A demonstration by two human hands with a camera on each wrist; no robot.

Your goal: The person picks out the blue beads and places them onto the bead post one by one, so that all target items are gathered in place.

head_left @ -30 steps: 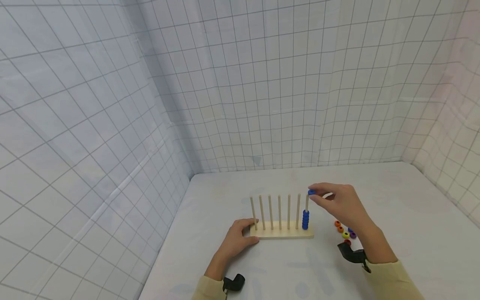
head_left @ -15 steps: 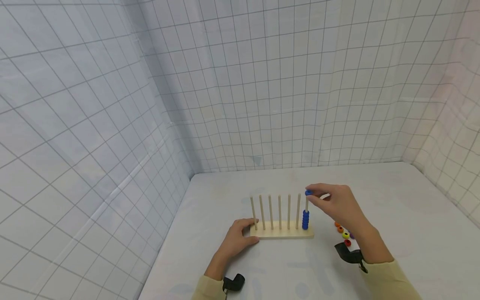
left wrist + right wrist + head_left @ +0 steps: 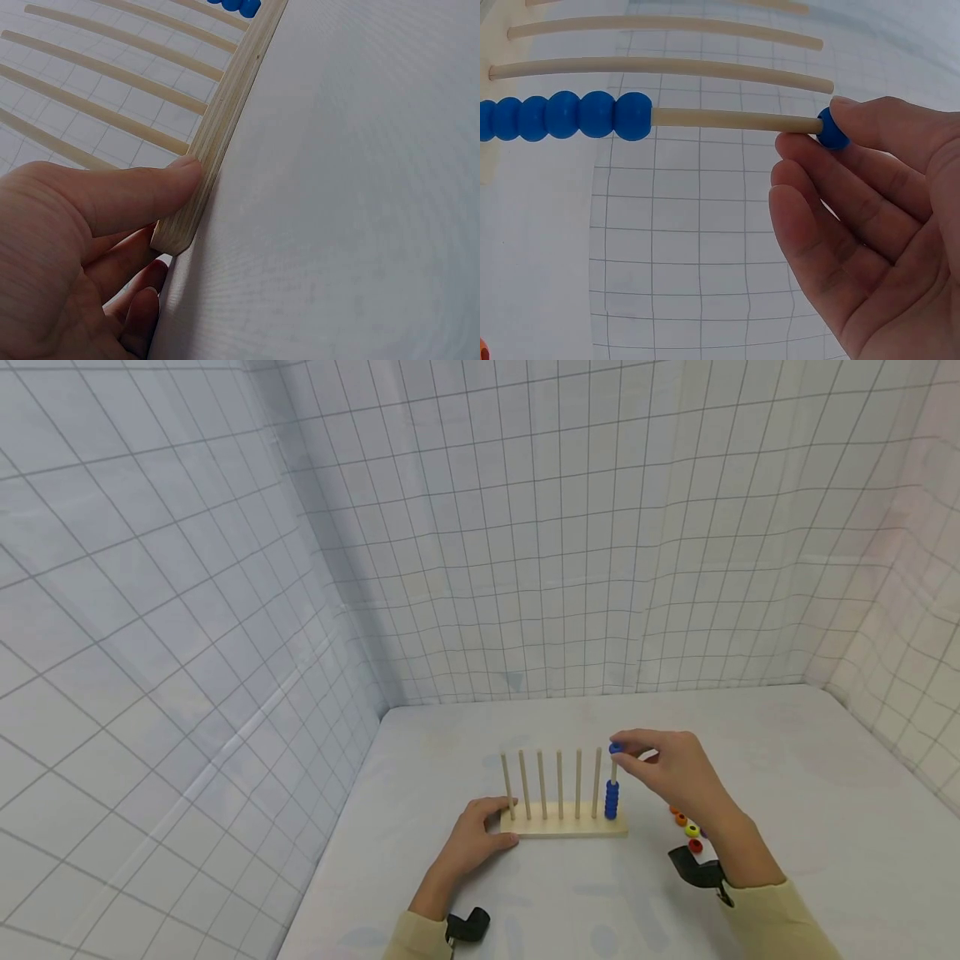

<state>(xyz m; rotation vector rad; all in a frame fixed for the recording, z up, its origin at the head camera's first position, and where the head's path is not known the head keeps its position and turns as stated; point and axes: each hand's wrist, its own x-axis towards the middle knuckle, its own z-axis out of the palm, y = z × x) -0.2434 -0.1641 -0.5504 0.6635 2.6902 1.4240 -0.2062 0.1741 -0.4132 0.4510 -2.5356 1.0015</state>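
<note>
A pale wooden peg rack (image 3: 562,828) with several upright pegs stands on the table. My left hand (image 3: 474,837) grips its left end, thumb on the front edge in the left wrist view and fingers behind. Several blue beads (image 3: 564,115) are stacked at the bottom of the rightmost peg (image 3: 735,120). At the top of that peg my right hand (image 3: 675,768) pinches another blue bead (image 3: 832,129) between thumb and fingers. The peg's tip meets this bead; how far it has slid on is hidden by the thumb and fingers.
To the right of the rack lie loose beads: an orange bead (image 3: 681,819), a yellow bead (image 3: 692,831) and a red bead (image 3: 695,845), with others partly hidden under the right wrist. A white gridded sheet (image 3: 525,568) hangs behind the table.
My right hand has moved slightly left, bringing the blue bead from beside the rightmost peg's tip onto its top. The left hand and the rack have stayed still.
</note>
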